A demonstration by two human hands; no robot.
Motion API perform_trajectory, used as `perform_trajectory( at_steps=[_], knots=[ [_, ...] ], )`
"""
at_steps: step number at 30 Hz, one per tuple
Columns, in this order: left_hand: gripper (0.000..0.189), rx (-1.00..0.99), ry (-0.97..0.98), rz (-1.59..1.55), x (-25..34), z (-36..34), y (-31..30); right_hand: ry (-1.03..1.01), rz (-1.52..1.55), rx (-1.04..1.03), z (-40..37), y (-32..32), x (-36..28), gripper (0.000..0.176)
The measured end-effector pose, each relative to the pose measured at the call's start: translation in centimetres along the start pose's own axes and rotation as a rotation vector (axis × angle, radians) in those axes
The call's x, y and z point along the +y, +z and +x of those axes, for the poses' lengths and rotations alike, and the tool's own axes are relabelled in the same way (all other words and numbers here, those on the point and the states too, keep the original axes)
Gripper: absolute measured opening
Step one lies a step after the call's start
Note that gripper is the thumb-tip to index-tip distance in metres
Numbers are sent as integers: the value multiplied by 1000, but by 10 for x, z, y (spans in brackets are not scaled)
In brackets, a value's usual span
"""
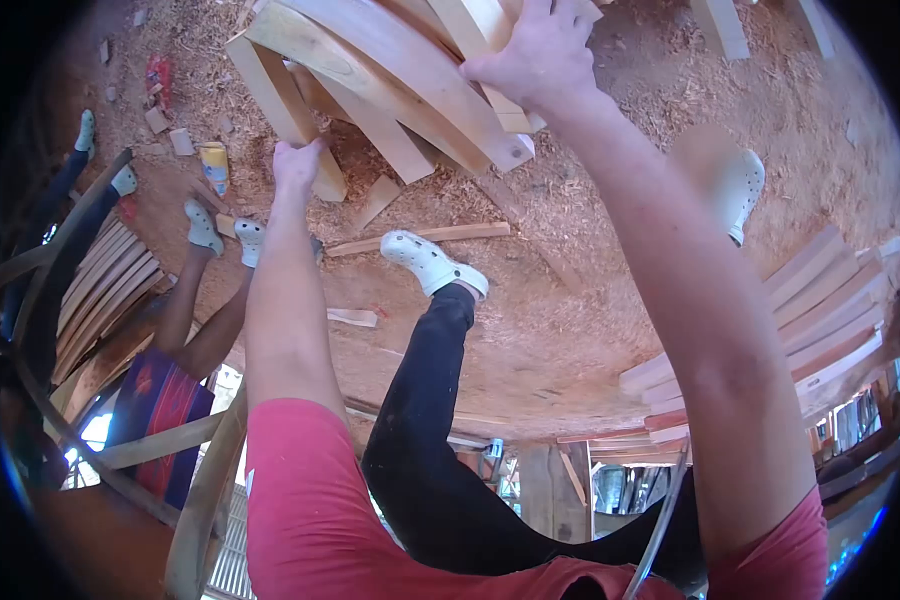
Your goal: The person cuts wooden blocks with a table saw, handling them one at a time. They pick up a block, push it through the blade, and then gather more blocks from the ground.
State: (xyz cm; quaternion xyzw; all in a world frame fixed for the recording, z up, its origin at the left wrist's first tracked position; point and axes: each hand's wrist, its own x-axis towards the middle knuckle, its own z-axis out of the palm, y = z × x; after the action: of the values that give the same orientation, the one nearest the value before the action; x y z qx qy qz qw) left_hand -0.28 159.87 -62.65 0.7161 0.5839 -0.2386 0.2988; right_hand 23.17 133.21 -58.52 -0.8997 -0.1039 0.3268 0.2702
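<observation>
A pale wooden frame (pixel 390 75) of curved and straight boards, cut off by the top edge of the view, stands over the shavings. My left hand (pixel 298 163) is closed round the lower part of its left upright (pixel 275 90); the fingertips are hidden behind the wood. At the top, my right hand (pixel 542 55) grips the thick post (pixel 470 30) on the frame's right side. Its thumb lies across the post and its fingers reach over the far side, partly out of view.
Wood shavings and offcuts cover the dirt floor. A long thin strip (pixel 420 238) lies near my white clog (pixel 432 262). Curved boards are stacked at right (pixel 820 310) and left (pixel 110 290). Another person's feet (pixel 225 235) and a yellow container (pixel 214 167) are at left.
</observation>
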Motion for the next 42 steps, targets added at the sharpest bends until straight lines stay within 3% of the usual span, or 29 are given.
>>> perform_trajectory(
  at_steps=[2,3,4,5,7,8,11,13,14,15,17,18,21,24,26,29,30,33,34,35,37,39,41,42],
  knots=[
    [54,126,52,-3,-6,-3,8,16,-75,37,2,8,-1,106],
    [54,124,43,-4,-11,-9,14,0,-24,94,7,12,3,91],
    [46,192,66,-248,-16,-17,20,-20,32,153,9,13,5,76],
    [38,263,94,-495,-18,-24,24,-27,35,152,9,8,10,76],
    [32,241,257,-876,-1,-59,34,-89,331,-121,11,-10,16,84],
    [32,249,263,-885,9,-74,39,-143,271,-42,2,-10,13,83],
    [37,145,206,-904,44,-103,49,-331,140,-35,-20,0,16,94],
    [60,86,243,-1091,64,-104,56,-332,191,-115,-31,-1,-2,99],
    [86,46,50,-1068,54,-96,62,-219,198,-283,-33,2,-5,100],
    [86,45,52,-1071,44,-90,67,-107,202,-447,-34,6,-6,101],
    [93,-274,-168,-1391,34,-82,76,-37,292,-482,-35,20,1,111],
    [98,-125,-123,-1207,54,-99,79,-51,306,-482,-38,25,0,113],
    [98,-249,-56,-1332,45,-99,81,-83,324,-378,-51,43,-2,115],
    [97,-148,-72,-1244,46,-117,81,-46,198,-468,-53,38,-8,123],
    [90,-216,-29,-1179,32,-135,68,27,285,-708,-54,45,-3,126],
    [86,-308,-33,-1154,-3,-132,76,116,360,-726,-38,71,5,129],
    [84,-346,-79,-1188,-5,-127,76,266,539,-654,-43,75,-1,131],
    [89,-459,-84,-1275,-11,-116,78,106,420,-500,-57,80,-6,132],
    [104,-490,-131,-1284,-14,-119,77,131,439,-464,-64,78,-4,127],
    [104,-491,-133,-1288,-17,-127,75,131,435,-464,-66,74,0,127],
    [113,-470,-52,-1309,-22,-151,62,154,612,-676,-67,63,10,115],
    [119,-466,220,-1456,-10,-171,54,176,750,-638,-71,48,17,107],
    [117,-386,185,-1399,-5,-183,44,525,1099,-946,-68,38,33,106],
    [117,-403,178,-1398,-12,-173,47,587,1195,-947,-68,47,41,104]
  ],
)
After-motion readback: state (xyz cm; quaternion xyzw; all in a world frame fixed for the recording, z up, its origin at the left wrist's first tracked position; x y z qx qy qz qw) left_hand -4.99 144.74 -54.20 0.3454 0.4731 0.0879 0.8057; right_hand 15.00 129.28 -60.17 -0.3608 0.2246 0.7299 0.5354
